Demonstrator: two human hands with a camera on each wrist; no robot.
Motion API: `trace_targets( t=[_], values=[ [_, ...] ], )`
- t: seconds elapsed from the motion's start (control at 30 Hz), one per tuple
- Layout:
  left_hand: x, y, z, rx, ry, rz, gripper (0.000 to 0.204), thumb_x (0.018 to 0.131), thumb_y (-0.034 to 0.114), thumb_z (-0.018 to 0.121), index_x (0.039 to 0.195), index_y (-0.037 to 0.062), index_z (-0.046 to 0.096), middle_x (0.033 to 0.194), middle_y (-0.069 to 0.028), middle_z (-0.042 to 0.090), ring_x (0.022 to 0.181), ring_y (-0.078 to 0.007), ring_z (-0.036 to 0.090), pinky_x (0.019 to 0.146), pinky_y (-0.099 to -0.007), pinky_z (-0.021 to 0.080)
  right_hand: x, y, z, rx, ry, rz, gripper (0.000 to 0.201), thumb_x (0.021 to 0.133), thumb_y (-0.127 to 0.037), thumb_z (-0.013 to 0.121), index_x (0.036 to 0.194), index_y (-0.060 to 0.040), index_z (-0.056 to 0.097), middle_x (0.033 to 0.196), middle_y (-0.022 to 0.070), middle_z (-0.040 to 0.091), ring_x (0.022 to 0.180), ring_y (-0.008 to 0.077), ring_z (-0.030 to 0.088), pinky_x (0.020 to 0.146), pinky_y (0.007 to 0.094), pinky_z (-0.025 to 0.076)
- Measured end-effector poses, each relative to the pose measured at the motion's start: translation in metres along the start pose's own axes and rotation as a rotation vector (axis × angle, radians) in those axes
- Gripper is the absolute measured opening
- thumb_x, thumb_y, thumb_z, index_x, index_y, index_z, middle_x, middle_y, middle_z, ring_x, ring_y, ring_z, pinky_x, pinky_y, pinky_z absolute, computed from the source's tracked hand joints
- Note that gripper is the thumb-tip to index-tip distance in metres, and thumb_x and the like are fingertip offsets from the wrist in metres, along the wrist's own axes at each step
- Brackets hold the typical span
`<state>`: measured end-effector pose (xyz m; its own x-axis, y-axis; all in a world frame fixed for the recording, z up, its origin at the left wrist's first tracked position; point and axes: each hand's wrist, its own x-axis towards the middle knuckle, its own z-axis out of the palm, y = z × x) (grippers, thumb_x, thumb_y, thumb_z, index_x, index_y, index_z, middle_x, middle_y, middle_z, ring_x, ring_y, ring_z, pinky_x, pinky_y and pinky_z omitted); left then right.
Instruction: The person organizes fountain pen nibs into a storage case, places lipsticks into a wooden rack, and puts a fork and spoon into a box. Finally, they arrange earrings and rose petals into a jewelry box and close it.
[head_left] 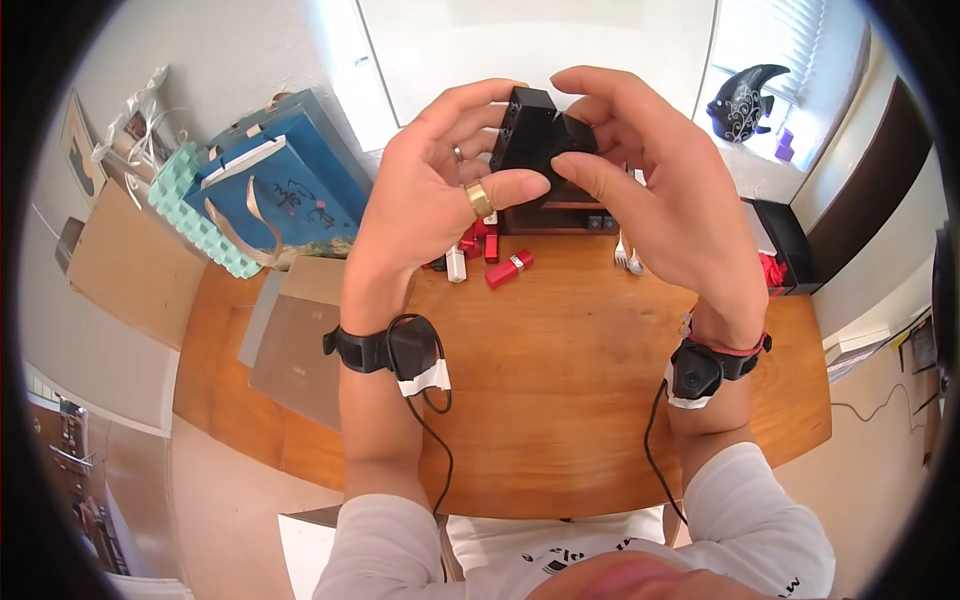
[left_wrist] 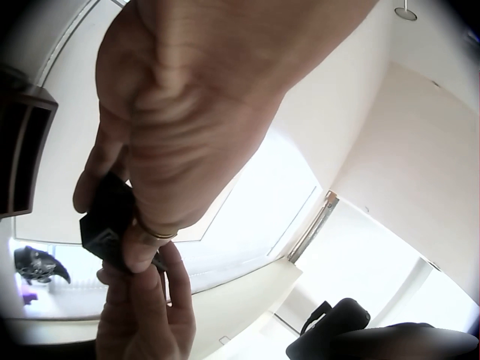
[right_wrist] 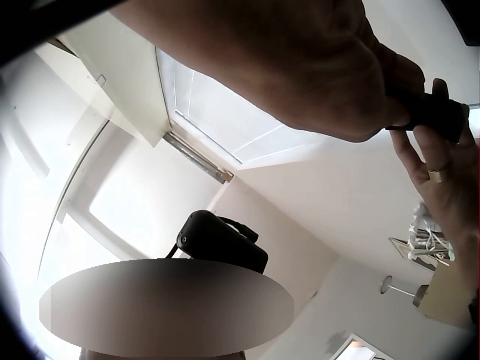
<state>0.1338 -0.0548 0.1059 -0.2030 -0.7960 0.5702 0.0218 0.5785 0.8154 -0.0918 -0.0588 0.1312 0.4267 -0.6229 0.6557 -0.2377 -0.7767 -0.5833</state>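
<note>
A black angular block (head_left: 530,130) with flat faces is raised in front of the chest, above the far part of the table, in the head view. My left hand (head_left: 420,185), with a wide gold ring, grips its left side, thumb in front and fingers behind. From the right, my right hand (head_left: 670,185) pinches a dark part of it, its thumb close to the left thumb. The left wrist view shows the block (left_wrist: 109,221) between both hands' fingers. In the right wrist view the fingers hide much of the block (right_wrist: 441,116).
On the wooden table (head_left: 540,370) lie a red tube (head_left: 510,269), a white tube (head_left: 456,264) and forks (head_left: 630,255). A dark wooden shelf (head_left: 560,219) stands behind. Left are a blue gift bag (head_left: 265,185) and a brown flat box (head_left: 310,350); right, a black box (head_left: 790,240).
</note>
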Motion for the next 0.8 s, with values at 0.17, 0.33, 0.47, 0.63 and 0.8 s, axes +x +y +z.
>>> trace_targets(
  t=[0.17, 0.33, 0.47, 0.63, 0.8],
  values=[
    [0.000, -0.005, -0.002, -0.043, 0.043, 0.025, 0.072, 0.085, 0.002, 0.091, 0.148, -0.0030, 0.057, 0.133, -0.0205, 0.072, 0.121, -0.0274, 0.071, 0.104, -0.0399, 0.060, -0.002, 0.000, -0.005, 0.000, -0.010, 0.017, 0.051, 0.095, 0.004, 0.073, 0.144, -0.0031, 0.060, 0.109, 0.0065, 0.070, 0.093, 0.0129, 0.067, 0.085, 0.0286, 0.058],
    [-0.001, -0.010, -0.004, -0.057, 0.020, 0.077, 0.062, 0.090, -0.002, 0.084, 0.147, -0.0038, 0.058, 0.134, -0.0209, 0.073, 0.123, -0.0283, 0.071, 0.106, -0.0414, 0.059, 0.000, 0.006, -0.003, -0.057, 0.075, -0.037, 0.052, 0.095, 0.004, 0.072, 0.145, -0.0057, 0.061, 0.111, 0.0072, 0.068, 0.092, 0.0140, 0.066, 0.085, 0.0297, 0.058],
    [-0.001, -0.010, 0.003, 0.004, 0.012, 0.121, 0.057, 0.093, -0.006, 0.079, 0.147, -0.0039, 0.059, 0.135, -0.0194, 0.072, 0.124, -0.0281, 0.071, 0.108, -0.0405, 0.058, 0.001, 0.008, -0.008, -0.101, 0.063, -0.070, 0.052, 0.095, 0.004, 0.072, 0.145, -0.0075, 0.061, 0.111, 0.0067, 0.068, 0.092, 0.0153, 0.066, 0.087, 0.0311, 0.057],
    [0.000, -0.014, 0.003, 0.019, 0.019, 0.128, 0.053, 0.095, -0.007, 0.077, 0.146, -0.0052, 0.060, 0.135, -0.0184, 0.072, 0.124, -0.0244, 0.070, 0.108, -0.0376, 0.058, 0.001, 0.010, -0.010, -0.107, 0.067, -0.154, 0.053, 0.094, 0.005, 0.072, 0.145, -0.0082, 0.062, 0.113, 0.0049, 0.070, 0.095, 0.0164, 0.066, 0.090, 0.0324, 0.056],
    [-0.002, -0.010, -0.004, 0.025, 0.029, 0.127, 0.050, 0.096, -0.007, 0.077, 0.143, -0.0061, 0.061, 0.134, -0.0184, 0.072, 0.124, -0.0234, 0.069, 0.107, -0.0361, 0.058, 0.004, 0.008, 0.001, -0.055, 0.024, -0.165, 0.049, 0.096, 0.005, 0.070, 0.143, -0.0055, 0.061, 0.114, 0.0071, 0.071, 0.097, 0.0175, 0.070, 0.088, 0.0320, 0.059]
  ],
)
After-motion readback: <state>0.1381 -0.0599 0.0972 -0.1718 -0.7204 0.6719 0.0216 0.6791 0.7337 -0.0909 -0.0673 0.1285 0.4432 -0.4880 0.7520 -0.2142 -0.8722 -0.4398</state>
